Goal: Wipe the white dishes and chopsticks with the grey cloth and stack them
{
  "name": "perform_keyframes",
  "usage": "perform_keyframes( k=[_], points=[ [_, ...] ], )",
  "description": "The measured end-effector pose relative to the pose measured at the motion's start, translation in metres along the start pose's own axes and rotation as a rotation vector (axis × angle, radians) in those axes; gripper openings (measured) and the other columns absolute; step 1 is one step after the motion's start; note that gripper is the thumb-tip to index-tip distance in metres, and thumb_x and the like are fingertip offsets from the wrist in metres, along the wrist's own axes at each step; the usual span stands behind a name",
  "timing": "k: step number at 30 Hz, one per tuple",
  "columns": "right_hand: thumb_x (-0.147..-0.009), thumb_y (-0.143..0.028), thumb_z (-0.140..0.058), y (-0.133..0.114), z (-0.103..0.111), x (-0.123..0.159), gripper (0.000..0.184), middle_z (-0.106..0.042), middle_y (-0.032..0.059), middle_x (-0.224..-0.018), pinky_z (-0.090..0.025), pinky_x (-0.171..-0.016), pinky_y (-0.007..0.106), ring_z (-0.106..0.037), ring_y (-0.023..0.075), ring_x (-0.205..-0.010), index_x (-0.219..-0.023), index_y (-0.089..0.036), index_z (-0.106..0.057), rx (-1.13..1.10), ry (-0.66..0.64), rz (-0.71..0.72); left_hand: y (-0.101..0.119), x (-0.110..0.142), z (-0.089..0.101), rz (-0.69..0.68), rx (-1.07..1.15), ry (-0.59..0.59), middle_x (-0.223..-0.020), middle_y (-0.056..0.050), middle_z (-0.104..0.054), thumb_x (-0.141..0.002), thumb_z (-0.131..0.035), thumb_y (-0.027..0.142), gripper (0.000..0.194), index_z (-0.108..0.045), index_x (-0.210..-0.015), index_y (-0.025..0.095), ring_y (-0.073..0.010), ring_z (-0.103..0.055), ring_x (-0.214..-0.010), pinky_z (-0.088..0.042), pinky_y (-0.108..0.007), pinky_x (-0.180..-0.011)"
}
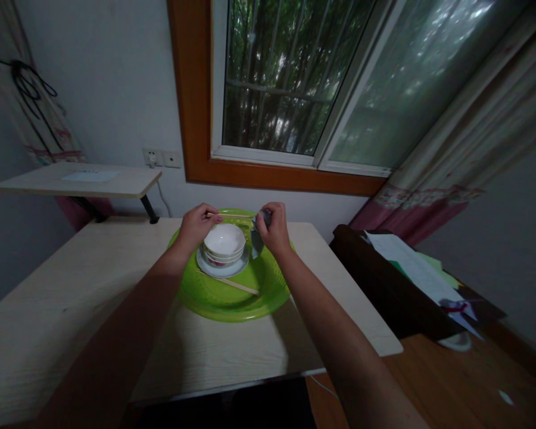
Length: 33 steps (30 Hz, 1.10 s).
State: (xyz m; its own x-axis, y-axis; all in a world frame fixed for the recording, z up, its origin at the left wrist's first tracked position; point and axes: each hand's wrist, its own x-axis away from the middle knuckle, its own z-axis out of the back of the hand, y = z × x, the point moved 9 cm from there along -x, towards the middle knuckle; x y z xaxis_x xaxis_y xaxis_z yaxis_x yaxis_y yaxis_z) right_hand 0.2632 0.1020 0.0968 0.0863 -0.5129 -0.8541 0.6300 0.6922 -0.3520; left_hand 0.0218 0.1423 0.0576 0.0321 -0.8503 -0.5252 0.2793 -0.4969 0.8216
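My left hand [199, 223] pinches one end of a chopstick [234, 215], which lies level above the far part of a green plastic basin [214, 310]. At its other end, my right hand [272, 226] is closed on a grey cloth [256, 241] that wraps the chopstick's tip and hangs down. Between the hands, a stack of white bowls [224, 240] stands on a white plate [223, 271] inside the basin. More chopsticks [234, 286] lie slantwise in front of the plate. Whether the left fingers hold more than one chopstick, I cannot tell.
The basin rests on a pale wooden table [232, 351]. A raised shelf [80, 179] with a paper stands at the back left. Sockets [161, 158] and a window [286, 89] are on the wall. Right of the table, papers [411, 268] lie on a dark brown piece of furniture.
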Motion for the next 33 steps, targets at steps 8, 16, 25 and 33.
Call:
perform_keyframes(
  k=[8, 16, 25, 33],
  points=[
    [-0.093, -0.025, -0.052, -0.001, 0.01, 0.001, 0.016, -0.046, 0.0114, -0.11, -0.043, -0.101, 0.05, -0.048, 0.0267, -0.112, -0.108, -0.023, -0.046, -0.007, 0.093, -0.008, 0.016, 0.009, -0.025, -0.143, -0.152, -0.23, -0.087, -0.006, -0.073, -0.079, -0.07, 0.034, 0.014, -0.072, -0.082, 0.02, -0.0204, -0.068, -0.084, -0.054, -0.033, -0.077],
    [-0.093, -0.029, -0.057, 0.002, -0.006, 0.001, 0.02, -0.046, 0.0121, -0.113, -0.044, -0.103, 0.048, -0.049, 0.0258, -0.113, -0.109, -0.022, -0.047, -0.009, -0.013, -0.02, 0.01, 0.013, -0.035, -0.053, -0.055, -0.31, -0.089, -0.006, -0.077, -0.075, -0.074, 0.037, 0.015, -0.074, -0.081, 0.023, -0.0229, -0.071, -0.086, -0.056, -0.035, -0.08],
    [-0.097, -0.037, -0.054, 0.011, -0.03, 0.006, 0.019, -0.052, 0.0107, -0.107, -0.048, -0.095, 0.041, -0.053, 0.0242, -0.102, -0.107, -0.021, -0.052, 0.056, -0.23, -0.024, 0.011, 0.01, -0.023, 0.05, 0.091, -0.188, -0.087, -0.008, -0.076, -0.069, -0.08, 0.036, 0.023, -0.072, -0.08, 0.018, -0.0218, -0.071, -0.083, -0.055, -0.035, -0.078],
    [-0.098, -0.039, -0.054, 0.011, -0.038, 0.009, 0.02, -0.058, 0.0089, -0.103, -0.048, -0.089, 0.036, -0.056, 0.022, -0.096, -0.105, -0.021, -0.055, 0.023, -0.321, -0.015, 0.008, 0.003, -0.003, 0.056, 0.056, -0.011, -0.087, -0.006, -0.076, -0.071, -0.079, 0.034, 0.02, -0.07, -0.08, 0.018, -0.0207, -0.071, -0.082, -0.056, -0.033, -0.077]
  ],
)
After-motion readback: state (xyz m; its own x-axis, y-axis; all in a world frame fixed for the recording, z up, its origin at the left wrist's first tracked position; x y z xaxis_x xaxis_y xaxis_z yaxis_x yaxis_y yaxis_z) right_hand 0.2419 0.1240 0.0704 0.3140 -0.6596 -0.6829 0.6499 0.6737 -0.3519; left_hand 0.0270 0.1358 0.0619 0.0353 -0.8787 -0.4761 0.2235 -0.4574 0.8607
